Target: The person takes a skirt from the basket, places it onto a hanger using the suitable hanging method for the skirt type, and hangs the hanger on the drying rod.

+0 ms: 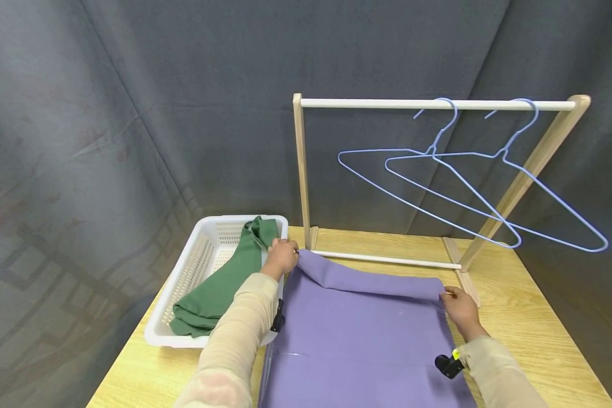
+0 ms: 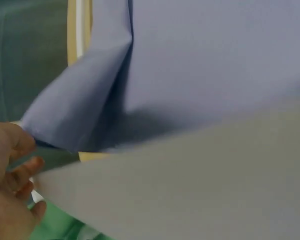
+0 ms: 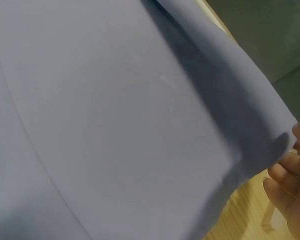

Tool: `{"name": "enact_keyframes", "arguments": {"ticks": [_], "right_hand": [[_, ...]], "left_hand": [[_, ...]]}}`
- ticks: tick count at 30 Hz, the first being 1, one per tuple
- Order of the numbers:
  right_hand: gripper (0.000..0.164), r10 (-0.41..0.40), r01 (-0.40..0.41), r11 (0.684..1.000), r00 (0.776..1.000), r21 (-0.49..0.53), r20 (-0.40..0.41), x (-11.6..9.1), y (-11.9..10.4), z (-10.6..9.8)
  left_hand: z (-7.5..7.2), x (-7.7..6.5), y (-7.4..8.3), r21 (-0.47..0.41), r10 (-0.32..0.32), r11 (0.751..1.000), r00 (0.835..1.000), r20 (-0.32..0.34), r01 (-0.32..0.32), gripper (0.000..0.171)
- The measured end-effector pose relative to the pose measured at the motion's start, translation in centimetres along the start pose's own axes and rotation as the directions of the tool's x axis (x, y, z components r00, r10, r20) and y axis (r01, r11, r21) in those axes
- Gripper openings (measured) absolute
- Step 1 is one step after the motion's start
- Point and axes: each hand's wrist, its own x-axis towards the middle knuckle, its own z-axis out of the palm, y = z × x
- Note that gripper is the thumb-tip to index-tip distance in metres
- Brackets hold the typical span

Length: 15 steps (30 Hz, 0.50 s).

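A purple cloth [image 1: 357,334] lies spread over the front of the table, its far edge lifted and folded toward me. At the far left corner, my left hand [image 1: 281,256] pinches the edge beside the basket. The far right corner is pinched between the thumb and fingers of my right hand [image 1: 461,310]. In the left wrist view the lifted corner of the purple cloth [image 2: 70,115] meets the fingertips of the left hand [image 2: 12,180]. The right wrist view has the right hand [image 3: 292,175] holding the other corner. The cloth's near end runs out of the head view.
A white basket [image 1: 175,294] with a folded green cloth [image 1: 224,283] stands at the left. Behind the purple cloth rises a rack with a white top bar [image 1: 367,103]. Two blue hangers [image 1: 387,194] hang toward its right end. Grey curtain [image 1: 224,113] covers the back.
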Motion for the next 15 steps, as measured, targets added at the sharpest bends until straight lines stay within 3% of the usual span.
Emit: {"name": "enact_keyframes", "arguments": {"ticks": [7, 15], "right_hand": [[0.032, 0.026, -0.023, 0.996, 0.999, 0.081, -0.042, -0.3, 1.2, -0.4], [0.036, 0.049, -0.047, 0.991, 0.999, 0.126, -0.018, 2.6, 7.9, 2.2]], "left_hand": [[-0.2, -0.3, 2.0, -0.042, -0.008, 0.999, 0.997, 0.081, 0.012, 0.031], [0.6, -0.8, 3.9, -0.069, 0.035, 0.997, 0.988, 0.152, -0.025, 0.034]]}}
